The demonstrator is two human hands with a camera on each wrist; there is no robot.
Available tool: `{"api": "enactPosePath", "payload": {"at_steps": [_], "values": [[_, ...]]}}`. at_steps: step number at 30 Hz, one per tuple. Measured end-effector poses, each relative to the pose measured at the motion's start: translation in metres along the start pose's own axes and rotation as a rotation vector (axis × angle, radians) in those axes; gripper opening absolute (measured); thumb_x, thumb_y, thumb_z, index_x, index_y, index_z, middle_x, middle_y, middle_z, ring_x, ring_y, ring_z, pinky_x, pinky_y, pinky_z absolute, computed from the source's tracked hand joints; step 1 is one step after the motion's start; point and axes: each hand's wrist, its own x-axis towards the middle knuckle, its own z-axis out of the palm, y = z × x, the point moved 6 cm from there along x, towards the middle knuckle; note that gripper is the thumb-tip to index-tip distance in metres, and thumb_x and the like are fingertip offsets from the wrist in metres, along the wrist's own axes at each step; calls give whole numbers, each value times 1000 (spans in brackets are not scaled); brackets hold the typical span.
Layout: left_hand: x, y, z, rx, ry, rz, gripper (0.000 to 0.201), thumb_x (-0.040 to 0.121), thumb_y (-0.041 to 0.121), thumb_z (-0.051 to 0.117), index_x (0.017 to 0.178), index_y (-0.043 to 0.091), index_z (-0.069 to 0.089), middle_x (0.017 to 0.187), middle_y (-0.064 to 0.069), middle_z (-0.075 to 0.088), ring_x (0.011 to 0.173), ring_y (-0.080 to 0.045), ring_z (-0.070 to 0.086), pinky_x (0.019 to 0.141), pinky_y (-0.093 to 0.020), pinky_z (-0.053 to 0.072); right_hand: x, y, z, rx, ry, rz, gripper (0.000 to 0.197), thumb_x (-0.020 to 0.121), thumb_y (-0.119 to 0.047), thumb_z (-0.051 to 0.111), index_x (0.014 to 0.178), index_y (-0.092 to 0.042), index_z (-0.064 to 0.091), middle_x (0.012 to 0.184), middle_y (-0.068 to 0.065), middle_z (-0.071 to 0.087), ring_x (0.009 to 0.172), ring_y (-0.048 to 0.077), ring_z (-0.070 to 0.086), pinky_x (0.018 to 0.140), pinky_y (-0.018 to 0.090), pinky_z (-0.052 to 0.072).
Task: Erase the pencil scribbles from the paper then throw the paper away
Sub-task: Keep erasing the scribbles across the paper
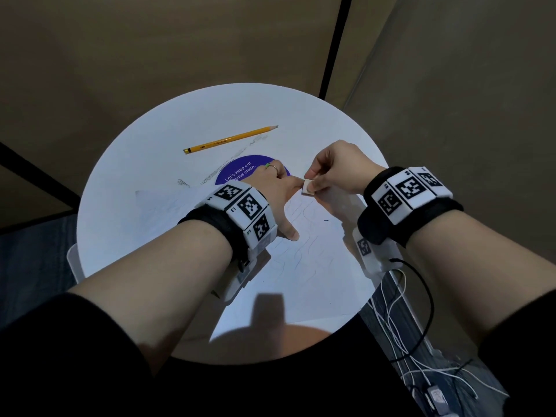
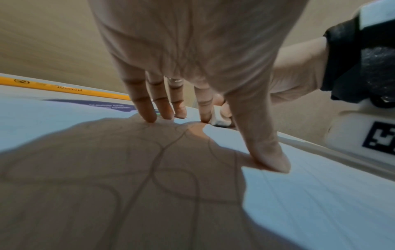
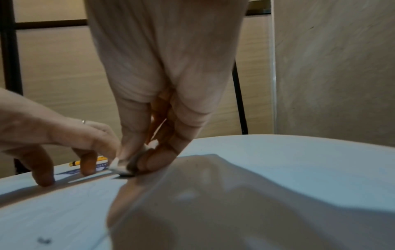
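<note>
A white sheet of paper with faint looping pencil scribbles lies on the round white table. My left hand presses down on the sheet with straight, spread fingers and thumb. My right hand pinches a small white eraser between thumb and fingers, its lower edge on the paper near the sheet's far edge, right beside my left index finger. In the right wrist view the eraser touches the sheet just next to the left hand.
A yellow pencil lies at the far side of the table, beyond a purple round sticker. Grey eraser crumbs are strewn near the sticker. White and black cables hang at the table's right edge. Walls stand close behind.
</note>
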Motion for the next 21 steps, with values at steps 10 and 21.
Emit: {"api": "enactPosePath", "payload": {"at_steps": [10,21], "values": [[0,1,-2,17,-23,-17,96,64,54,78,143,34,29,141,-2,26,131,-26,28,97,-39,39,3,-10,8,-97,-174,-32,7,75,-1,72,75,-7,69,49,-11,61,47,0,58,52,6,45],[-2,-4,1,-61,40,-8,96,60,54,81,137,25,32,139,1,32,126,-20,34,101,-36,39,1,9,-7,92,-129,66,9,74,3,71,76,-4,65,77,14,67,63,22,63,75,33,54]]}}
